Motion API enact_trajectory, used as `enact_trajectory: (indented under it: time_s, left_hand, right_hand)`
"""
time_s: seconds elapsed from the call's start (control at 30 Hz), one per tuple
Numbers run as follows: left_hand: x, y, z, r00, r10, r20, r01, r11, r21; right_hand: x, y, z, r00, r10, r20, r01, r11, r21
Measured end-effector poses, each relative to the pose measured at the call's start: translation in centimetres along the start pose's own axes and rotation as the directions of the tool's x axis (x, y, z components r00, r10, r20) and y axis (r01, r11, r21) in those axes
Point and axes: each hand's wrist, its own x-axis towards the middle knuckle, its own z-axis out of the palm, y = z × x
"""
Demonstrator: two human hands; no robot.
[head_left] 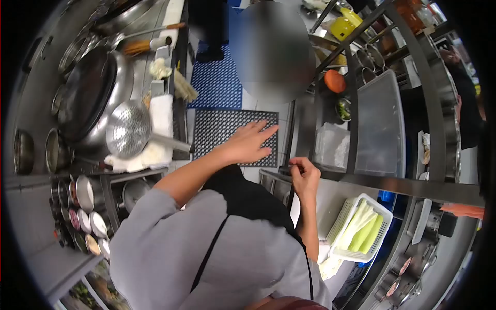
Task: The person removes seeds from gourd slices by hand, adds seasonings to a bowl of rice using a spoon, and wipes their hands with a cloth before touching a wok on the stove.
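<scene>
- A cook's left hand [251,143] spreads its fingers wide above a black perforated floor mat [214,129] in a narrow kitchen aisle, holding nothing that shows.
- The right hand [306,179] curls narrowly just beside a steel rack rail [403,186] on the right; whether it grips anything or touches the metal, the view cannot tell.
- Near that hand sit a clear plastic bin [324,143] and a white slatted basket [370,199] of pale green stalks [361,231].
- On the left, a perforated skimmer [129,129] points its handle into the aisle near the left forearm; good practice is to give it room.
- A blurred person [271,51] stands ahead, so elbows are best tucked in.
- Easing the curled fingers along the rail, clear of its edge, seems the safer handling.
</scene>
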Motion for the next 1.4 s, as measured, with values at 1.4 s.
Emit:
enact_trajectory:
  time_s: [1.4]
  left_hand:
    - [26.3, -24.5, -16.1, 0.949, -0.235, 0.208, 0.239, 0.971, 0.006]
  right_hand:
    - [65.7, -1.5, 15.5, 0.977, 0.204, -0.066, -0.213, 0.889, -0.405]
